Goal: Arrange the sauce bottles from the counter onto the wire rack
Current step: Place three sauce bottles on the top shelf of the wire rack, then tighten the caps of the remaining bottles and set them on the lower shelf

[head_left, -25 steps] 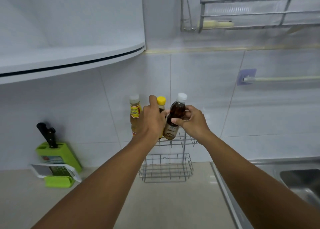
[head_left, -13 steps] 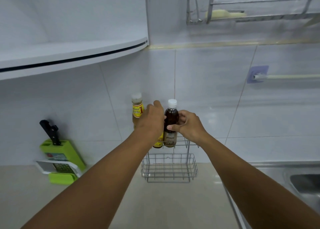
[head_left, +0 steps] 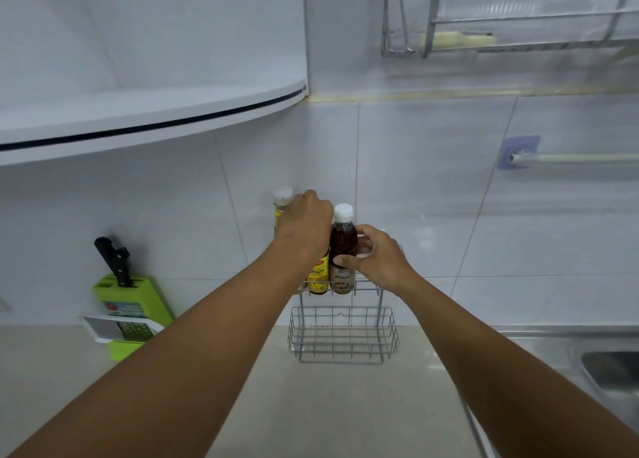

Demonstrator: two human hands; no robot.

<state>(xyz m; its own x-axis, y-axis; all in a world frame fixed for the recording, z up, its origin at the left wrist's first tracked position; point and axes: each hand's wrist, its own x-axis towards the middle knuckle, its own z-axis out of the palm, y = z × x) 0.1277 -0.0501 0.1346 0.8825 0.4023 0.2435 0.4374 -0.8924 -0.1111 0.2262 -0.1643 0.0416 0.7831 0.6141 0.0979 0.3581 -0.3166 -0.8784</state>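
Wire rack [head_left: 340,333]: on the worktop [head_left: 311,405], bottles in top tier, lower basket bare.
Left hand [head_left: 306,231]: wrapped over yellow-labelled bottle [head_left: 318,276].
Right hand [head_left: 377,258]: gripping dark bottle [head_left: 343,250]; seat it flat before releasing.
Nearby: third bottle [head_left: 281,201] crowds left; knife block [head_left: 131,298] well apart.

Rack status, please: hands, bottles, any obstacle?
Left hand on yellow-label bottle; right hand on dark bottle. Both upright in the rack top tier, third bottle at left. No obstacle seen.
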